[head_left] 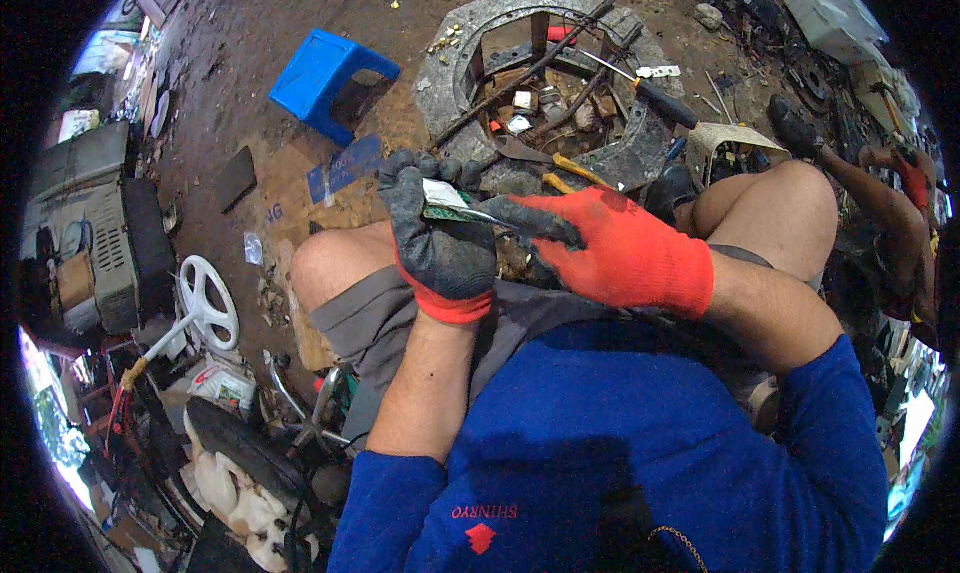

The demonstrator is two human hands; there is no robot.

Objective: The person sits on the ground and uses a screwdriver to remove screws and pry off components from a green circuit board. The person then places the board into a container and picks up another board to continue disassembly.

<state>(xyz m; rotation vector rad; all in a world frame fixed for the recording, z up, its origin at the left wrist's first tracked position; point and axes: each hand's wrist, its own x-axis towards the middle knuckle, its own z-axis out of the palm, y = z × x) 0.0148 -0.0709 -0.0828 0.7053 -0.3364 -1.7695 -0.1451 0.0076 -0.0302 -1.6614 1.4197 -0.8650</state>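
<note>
Above my lap, my left hand (435, 238), in a dark grey glove with a red cuff, is closed around a small green circuit board (455, 213) with a white or silvery part on top. My right hand (610, 243), gloved in red with dark grey fingers, grips a thin metal tool (487, 216). The tool's tip reaches the board's edge. Most of its handle is hidden in the glove, so I cannot tell its exact kind. Just beyond my hands lie orange-handled pliers (578, 171) at the rim of an octagonal concrete ring (450, 88).
Scrap pieces and metal bars fill the ring, with a black-handled tool (665, 103) across its right side. A blue plastic stool (315, 78) stands far left. Left are a white wheel (210, 303) and a dog (235, 493). Another person (890, 193) sits at right.
</note>
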